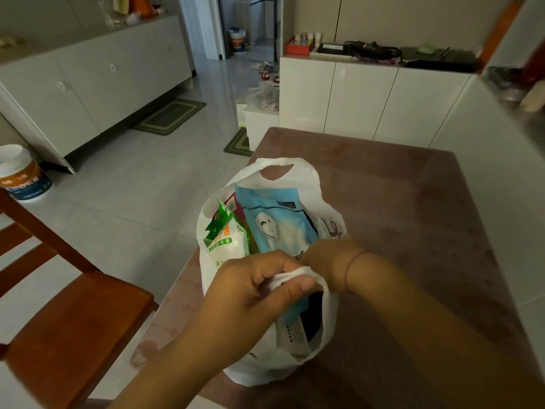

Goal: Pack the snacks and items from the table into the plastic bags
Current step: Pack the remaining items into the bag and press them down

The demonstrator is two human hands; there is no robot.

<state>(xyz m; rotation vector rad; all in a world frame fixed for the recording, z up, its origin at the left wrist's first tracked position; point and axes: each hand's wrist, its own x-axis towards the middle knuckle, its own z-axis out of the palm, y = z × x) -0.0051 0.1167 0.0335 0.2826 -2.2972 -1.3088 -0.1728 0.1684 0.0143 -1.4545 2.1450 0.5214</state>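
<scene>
white plastic bag [298, 370] stands on brown table [413, 208], full of packets | left hand [253, 286] pinches its near handle [290, 276] | right hand [330, 258] reaches inside, grip cannot be seen

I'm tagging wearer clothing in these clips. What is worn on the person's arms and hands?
Both forearms are bare, with no sleeves or gloves in view. The right hand has a thin dark band around its wrist. The left hand shows no ring, watch or band.
</scene>
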